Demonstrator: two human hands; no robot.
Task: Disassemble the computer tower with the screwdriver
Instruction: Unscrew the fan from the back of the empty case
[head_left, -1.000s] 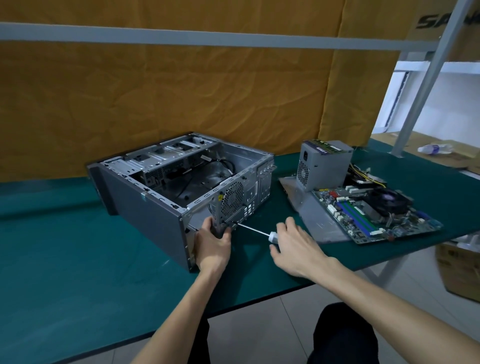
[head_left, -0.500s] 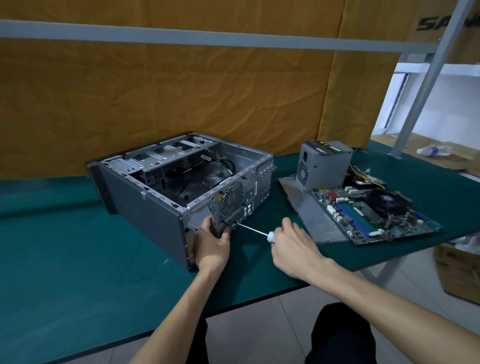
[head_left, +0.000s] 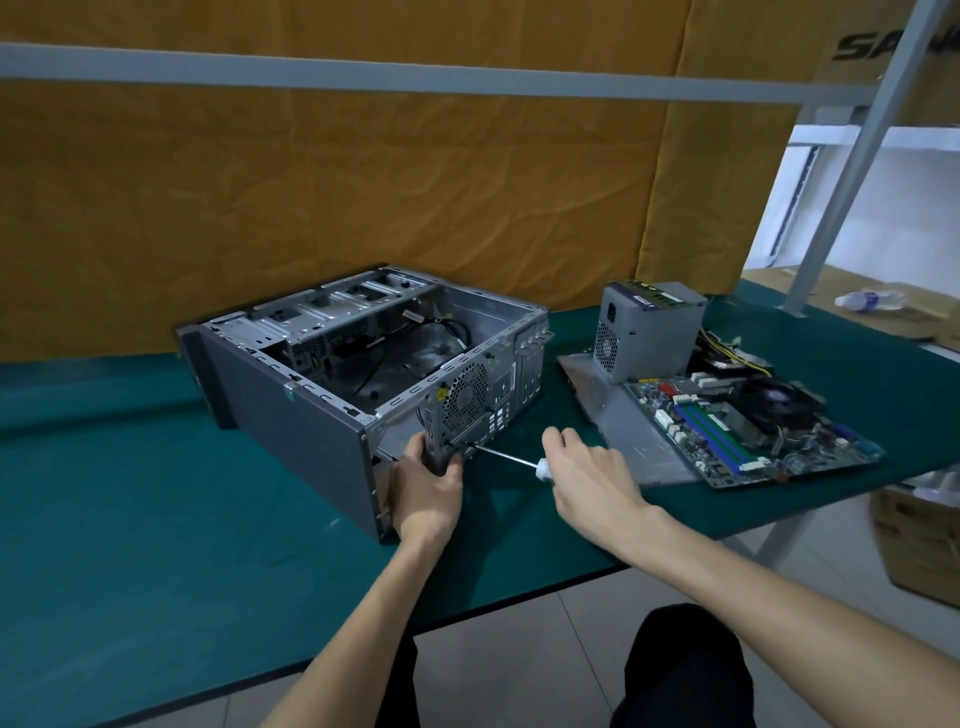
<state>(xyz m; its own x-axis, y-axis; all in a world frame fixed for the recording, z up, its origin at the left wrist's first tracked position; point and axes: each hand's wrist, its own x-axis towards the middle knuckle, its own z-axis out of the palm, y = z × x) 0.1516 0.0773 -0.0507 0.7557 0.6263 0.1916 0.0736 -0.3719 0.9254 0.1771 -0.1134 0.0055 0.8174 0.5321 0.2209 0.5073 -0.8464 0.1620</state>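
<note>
1. Head camera looks down on a green table (head_left: 156, 545) where the computer tower (head_left: 311, 395) lies on its side, open side panel facing up, its rear panel toward the person.
2. Left hand (head_left: 428, 491) grips a dark part at the lower rear corner of the tower, fingers curled round it, thumb on the near side.
3. Right hand (head_left: 587, 478) holds the screwdriver (head_left: 511, 457) by its white handle, fingers wrapped round it; the thin metal shaft slants up and left, its tip against the rear panel just below the round fan grille (head_left: 467, 395).
4. Inside the case, black cables lie on the metal floor, and the drive cage sits at the far end.
5. Right of the tower, well apart from it, a grey power supply (head_left: 649, 332) stands on a flat metal side panel (head_left: 618, 415).
6. Motherboard (head_left: 748, 426) with a black cooler fan rests partly on that panel, near the table's right edge.
7. Orange cloth (head_left: 363, 182) hangs behind the table.
</note>
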